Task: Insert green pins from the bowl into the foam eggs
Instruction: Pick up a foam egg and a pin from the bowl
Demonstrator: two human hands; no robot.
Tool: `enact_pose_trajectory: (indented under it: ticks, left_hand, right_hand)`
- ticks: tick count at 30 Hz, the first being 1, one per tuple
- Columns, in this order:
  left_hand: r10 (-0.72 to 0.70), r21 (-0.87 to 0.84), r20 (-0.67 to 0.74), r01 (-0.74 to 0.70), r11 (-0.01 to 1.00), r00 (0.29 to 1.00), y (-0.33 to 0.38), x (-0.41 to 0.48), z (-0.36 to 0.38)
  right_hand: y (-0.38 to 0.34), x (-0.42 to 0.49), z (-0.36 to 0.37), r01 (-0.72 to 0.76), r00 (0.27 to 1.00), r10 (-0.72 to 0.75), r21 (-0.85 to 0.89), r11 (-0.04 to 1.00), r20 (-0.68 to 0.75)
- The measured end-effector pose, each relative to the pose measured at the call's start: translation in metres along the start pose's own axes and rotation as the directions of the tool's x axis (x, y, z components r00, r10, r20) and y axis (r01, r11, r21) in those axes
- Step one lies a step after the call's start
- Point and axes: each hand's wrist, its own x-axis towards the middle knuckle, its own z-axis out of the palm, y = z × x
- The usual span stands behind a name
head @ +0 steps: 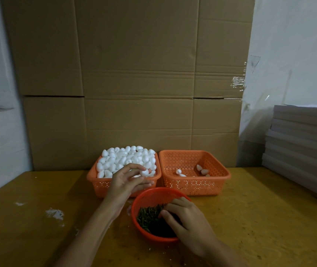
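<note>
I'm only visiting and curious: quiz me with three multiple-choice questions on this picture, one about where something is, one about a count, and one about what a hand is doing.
1. Where does the red bowl of green pins stand?
A. On the floor
B. On the table, nearer the person than the left basket and the right basket
C. On a chair

2. How many orange baskets are there?
A. One
B. Two
C. Three

3. What is the left hand doing?
A. Lying flat on the table
B. Pinching a foam egg
C. Holding a spoon

Answers: 1 B, the bowl sits on the table in front of both baskets. 2 B, two stand side by side. 3 B, the egg is pinched above the full left basket.
</note>
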Motion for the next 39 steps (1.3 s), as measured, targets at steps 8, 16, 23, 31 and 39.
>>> enact_pose_trajectory:
  ticks: [8, 16, 23, 31, 39]
  left_hand:
    - [-0.013, 0.075, 0.019, 0.011, 0.997, 1.000, -0.0025, -0.0002, 0.0007]
    - [-0.011, 0.073, 0.034, 0.008, 0.997, 0.999, -0.0031, 0.0003, -0.0002]
    - [0.055, 0.141, 0.053, -0.062, 0.988, 0.997, -0.0020, -0.0017, 0.0000]
    - [0.081, 0.177, 0.001, -0.080, 0.981, 0.997, -0.0027, -0.0012, 0.0001]
    - [0.053, 0.239, -0.035, -0.043, 0.970, 0.998, 0.0001, 0.0001, -0.0016]
  right_hand:
    - [-0.0005, 0.0004, -0.0013, 0.010, 1.000, -0.010, -0.002, 1.000, 0.001]
    - [-0.0007, 0.0001, -0.0012, 0.009, 1.000, -0.009, 0.007, 1.000, 0.004]
    - [-0.0010, 0.0004, -0.0013, 0.010, 1.000, -0.010, 0.018, 1.000, -0.010]
    - [-0.0020, 0.0005, -0.0026, 0.017, 1.000, -0.017, 0.009, 1.000, -0.002]
    - [-0.0027, 0.0007, -0.0026, 0.024, 1.000, -0.024, 0.001, 1.000, -0.001]
